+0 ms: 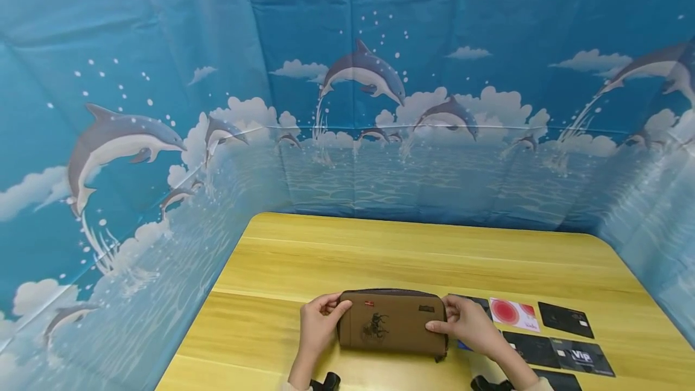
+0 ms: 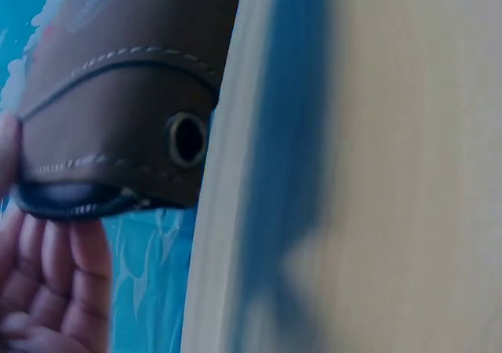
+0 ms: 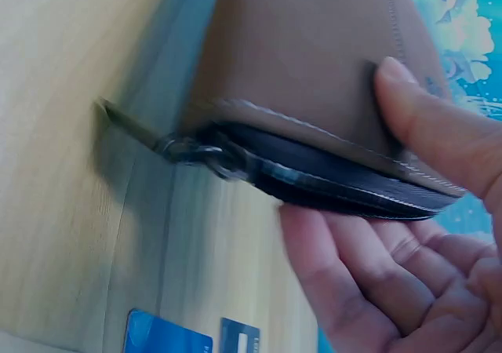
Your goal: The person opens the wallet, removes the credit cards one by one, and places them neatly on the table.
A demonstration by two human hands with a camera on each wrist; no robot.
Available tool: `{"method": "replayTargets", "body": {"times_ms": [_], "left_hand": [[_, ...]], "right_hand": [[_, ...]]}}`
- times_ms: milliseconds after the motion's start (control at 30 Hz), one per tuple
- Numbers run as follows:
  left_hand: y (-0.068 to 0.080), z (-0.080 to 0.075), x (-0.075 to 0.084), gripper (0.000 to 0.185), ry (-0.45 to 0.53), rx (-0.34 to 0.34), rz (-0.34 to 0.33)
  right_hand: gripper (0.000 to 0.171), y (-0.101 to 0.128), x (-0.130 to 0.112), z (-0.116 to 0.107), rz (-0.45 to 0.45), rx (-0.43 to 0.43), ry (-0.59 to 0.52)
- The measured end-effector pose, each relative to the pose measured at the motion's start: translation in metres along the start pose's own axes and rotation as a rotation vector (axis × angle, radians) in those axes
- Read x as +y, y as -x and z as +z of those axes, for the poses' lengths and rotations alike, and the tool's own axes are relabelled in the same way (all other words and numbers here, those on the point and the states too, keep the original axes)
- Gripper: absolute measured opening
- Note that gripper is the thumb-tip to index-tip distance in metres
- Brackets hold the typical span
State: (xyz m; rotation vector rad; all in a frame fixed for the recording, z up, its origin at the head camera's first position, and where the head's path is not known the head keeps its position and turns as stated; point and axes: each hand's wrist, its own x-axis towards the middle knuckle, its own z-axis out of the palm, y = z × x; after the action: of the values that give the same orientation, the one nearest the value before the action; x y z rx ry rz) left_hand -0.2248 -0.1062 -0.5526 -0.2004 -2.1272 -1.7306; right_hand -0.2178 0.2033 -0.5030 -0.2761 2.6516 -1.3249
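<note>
Two hands (image 1: pixel 320 324) gripping brown wallet (image 1: pixel 391 323), yellow wooden table (image 1: pixel 412 258); dolphin backdrop (image 1: pixel 163 107)

A staged tabletop booth: dolphin-print backdrop (image 1: pixel 163 107) (wrapping 3 sides) encloses a wooden table (image 1: pixel 412 252).

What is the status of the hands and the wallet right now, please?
Left hand and right hand both grip the brown wallet by its ends. Wallet zipped shut, just above table. Cards lie to the right, clear.
</note>
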Motion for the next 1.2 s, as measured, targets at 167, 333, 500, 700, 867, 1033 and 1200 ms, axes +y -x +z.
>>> {"method": "replayTargets", "body": {"times_ms": [167,333,500,700,867,1033,1200], "left_hand": [[-0.004,-0.001,-0.009,0.029,-0.081,-0.05,-0.081],[-0.009,0.0,-0.014,0.033,-0.206,-0.115,-0.104],[-0.017,0.001,-0.017,0.034,-0.335,-0.165,-0.098],[-0.019,0.005,-0.023,0.031,-0.391,-0.209,-0.084],[-0.02,0.006,-0.022,0.031,-0.402,-0.227,-0.063],[-0.028,0.002,-0.014,0.034,-0.466,-0.327,-0.058],[-0.043,-0.008,0.011,0.055,-0.635,-0.527,-0.009]], "right_hand": [[0.04,-0.008,0.005,0.005,0.099,-0.045,0.005],[0.044,-0.014,0.008,0.008,0.157,-0.037,0.027],[0.053,-0.019,0.011,0.008,0.149,-0.067,0.042],[0.05,-0.019,0.012,0.009,0.109,-0.091,0.082],[0.05,-0.018,0.011,0.009,0.126,-0.075,0.107],[0.044,-0.02,0.007,0.009,0.131,-0.024,0.196],[0.047,-0.02,-0.008,0.001,-0.027,0.11,0.396]]}}
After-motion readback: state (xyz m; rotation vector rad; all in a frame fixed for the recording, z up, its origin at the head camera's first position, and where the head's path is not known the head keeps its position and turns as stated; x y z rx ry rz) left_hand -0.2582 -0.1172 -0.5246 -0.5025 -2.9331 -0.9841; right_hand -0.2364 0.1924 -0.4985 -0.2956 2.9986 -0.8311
